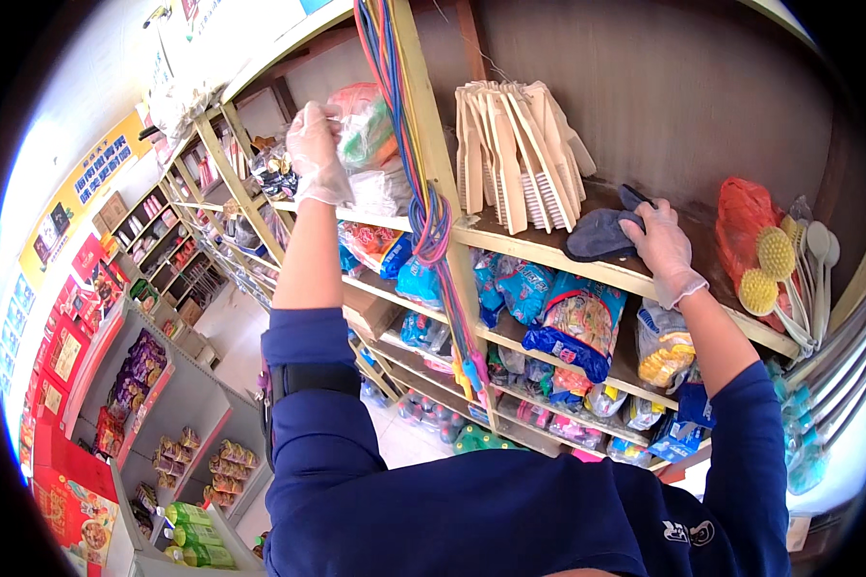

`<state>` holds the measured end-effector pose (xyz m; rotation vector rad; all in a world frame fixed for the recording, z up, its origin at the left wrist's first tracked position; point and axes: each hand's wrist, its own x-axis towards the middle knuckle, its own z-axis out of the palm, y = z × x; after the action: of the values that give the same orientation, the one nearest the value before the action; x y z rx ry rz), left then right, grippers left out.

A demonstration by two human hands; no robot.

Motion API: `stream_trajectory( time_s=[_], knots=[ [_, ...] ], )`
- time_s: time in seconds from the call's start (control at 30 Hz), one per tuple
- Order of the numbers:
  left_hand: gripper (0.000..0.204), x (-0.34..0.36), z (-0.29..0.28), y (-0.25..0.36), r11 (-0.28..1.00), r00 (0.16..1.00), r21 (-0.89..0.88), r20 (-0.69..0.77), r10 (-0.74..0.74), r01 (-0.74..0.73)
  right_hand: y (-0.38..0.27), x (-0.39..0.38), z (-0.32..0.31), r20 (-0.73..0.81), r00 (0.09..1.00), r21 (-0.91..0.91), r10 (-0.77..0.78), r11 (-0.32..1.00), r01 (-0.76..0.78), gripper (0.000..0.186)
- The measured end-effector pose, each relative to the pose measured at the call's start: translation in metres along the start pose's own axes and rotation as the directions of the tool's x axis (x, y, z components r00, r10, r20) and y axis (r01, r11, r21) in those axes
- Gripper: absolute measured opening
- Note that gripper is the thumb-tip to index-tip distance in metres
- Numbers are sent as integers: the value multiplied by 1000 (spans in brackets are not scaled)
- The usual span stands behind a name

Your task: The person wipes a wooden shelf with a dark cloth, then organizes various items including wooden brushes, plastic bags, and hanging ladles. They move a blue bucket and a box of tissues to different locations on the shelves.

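Observation:
My left hand point(318, 154), in a clear plastic glove, is raised at the upper shelf left of the post. Its curled fingers close on the edge of a clear plastic bag point(364, 120) with red and green contents. White wrapped goods point(377, 189) lie just below it. On the shelf right of the post, my gloved right hand point(662, 242) grips the edge of a dark grey cloth point(601, 234), which lies crumpled on the board. Beside the cloth, several pale brushes point(520, 154) with long handles lean together in a stack.
Pink, blue and yellow cords point(431, 221) hang knotted down the post. A red plastic bag point(744, 226) and yellow round-headed brushes point(776, 253) stand at the shelf's right end. Packaged goods point(579, 322) fill the lower shelves. A grey display rack point(178, 385) stands at the left.

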<state>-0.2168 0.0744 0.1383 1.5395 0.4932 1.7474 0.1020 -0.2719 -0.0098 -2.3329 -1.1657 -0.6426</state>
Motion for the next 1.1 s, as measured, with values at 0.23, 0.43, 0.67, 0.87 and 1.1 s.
stream_trajectory(
  time_s=[0.23,0.43,0.67,0.87,1.1],
  knots=[
    [28,51,15,-24,523,875,719,263,406,-458,-1,0,-1,31,999,-34,18,999,-16,35],
    [29,25,86,-30,-416,621,643,755,208,-643,13,0,4,-1,1000,-88,24,996,-24,34],
    [52,91,110,-145,-412,292,436,883,368,-800,5,1,7,-62,997,-15,-50,999,49,32],
    [58,48,137,-152,-378,303,320,947,105,-869,12,2,12,-43,999,-71,17,997,-20,34],
    [49,60,90,-152,-462,207,309,943,259,-831,6,2,9,-59,998,-47,-18,999,16,34]
  ],
)
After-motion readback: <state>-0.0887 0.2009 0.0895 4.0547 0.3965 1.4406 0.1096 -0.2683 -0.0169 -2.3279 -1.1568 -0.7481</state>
